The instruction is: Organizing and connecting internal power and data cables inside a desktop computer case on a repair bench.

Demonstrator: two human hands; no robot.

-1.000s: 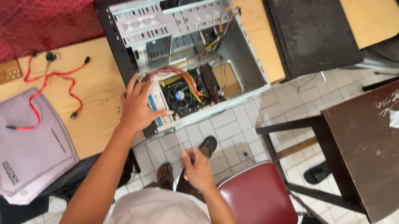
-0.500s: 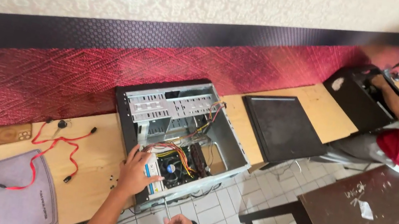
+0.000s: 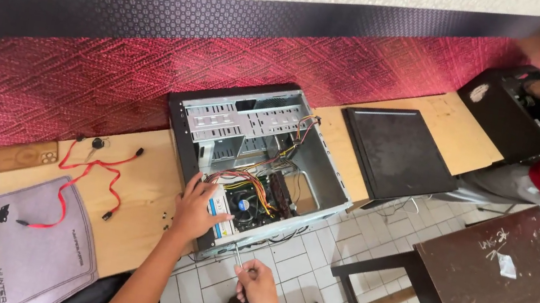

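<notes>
Hands [image 3: 201, 207] at open computer case [image 3: 253, 163]

Red cables [image 3: 87, 176] and a grey bag [image 3: 27, 246] lie beside a black side panel [image 3: 397, 153].

A single head-worn camera looks steeply down and forward from above the seated person, at arm's length from the long pale wooden bench [image 3: 144, 203] set against a red patterned wall [image 3: 78, 75].

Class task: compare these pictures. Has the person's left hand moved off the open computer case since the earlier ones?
No. The left hand stays planted on the near edge of the computer case, by the coloured wires; only the camera view shifted.
</notes>
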